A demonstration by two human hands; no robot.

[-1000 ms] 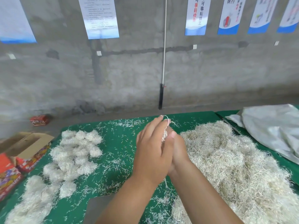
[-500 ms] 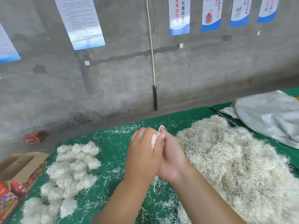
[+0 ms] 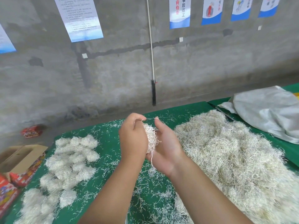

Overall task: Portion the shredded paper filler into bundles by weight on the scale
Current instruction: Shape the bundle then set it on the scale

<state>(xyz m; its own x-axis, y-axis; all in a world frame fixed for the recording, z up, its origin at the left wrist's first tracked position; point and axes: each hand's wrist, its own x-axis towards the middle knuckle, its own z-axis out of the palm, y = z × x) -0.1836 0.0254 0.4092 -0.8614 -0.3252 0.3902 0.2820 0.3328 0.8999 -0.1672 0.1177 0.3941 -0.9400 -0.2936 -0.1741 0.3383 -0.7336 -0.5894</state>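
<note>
I have a small off-white wad of shredded paper filler raised above the green felt-covered worktop, caught between my two hands. My right hand lies under and behind it, palm up, cupping it with the fingers curled around its far side. My left hand closes over its near side, and at the top its fingers pinch one thin strand that runs across to my right fingertips. So both hands are grasping the same wad, neither of them free.

The wad stands roughly upright, its long axis running from my fingertips down toward my right wrist, with a loose tail dangling below. The row of finished pale round bundles lies down to my left, nearer my left hand; the big loose heap of shredded filler spreads out to my right, just beside my right forearm. I judge the wad is being tied or wound off, and would then go leftward to the bundles. No scale is in view.
</note>
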